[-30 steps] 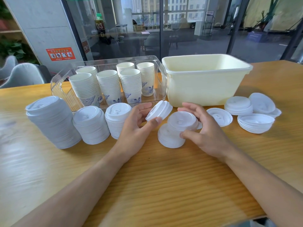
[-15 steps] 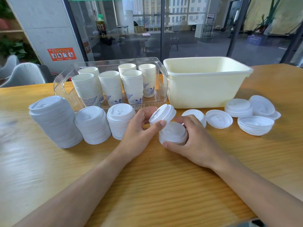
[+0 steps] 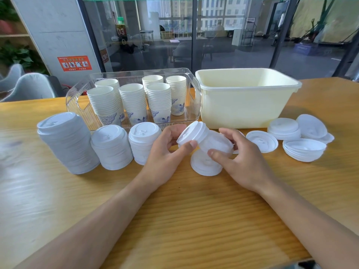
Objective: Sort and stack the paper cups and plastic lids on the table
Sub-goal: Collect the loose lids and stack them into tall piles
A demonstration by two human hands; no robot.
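Two hands hold a short stack of lids (image 3: pixel 204 139) up off the table (image 3: pixel 174 220), tipped on its side. The left hand (image 3: pixel 165 152) pinches the top end with thumb and fingers. The right hand (image 3: pixel 240 162) curls round the wide end. Right under them, one small pile of lids (image 3: pixel 204 166) lies flat on the table. Three tall lid stacks (image 3: pixel 112 146) stand in a row to the left. More loose lids (image 3: pixel 303 150) lie to the right, some of them upside down. Behind the hands is a clear bin (image 3: pixel 196 94) with stacks of paper cups (image 3: pixel 134 101) inside. Just beside it on the right stands a pale yellow tub (image 3: pixel 244 105).
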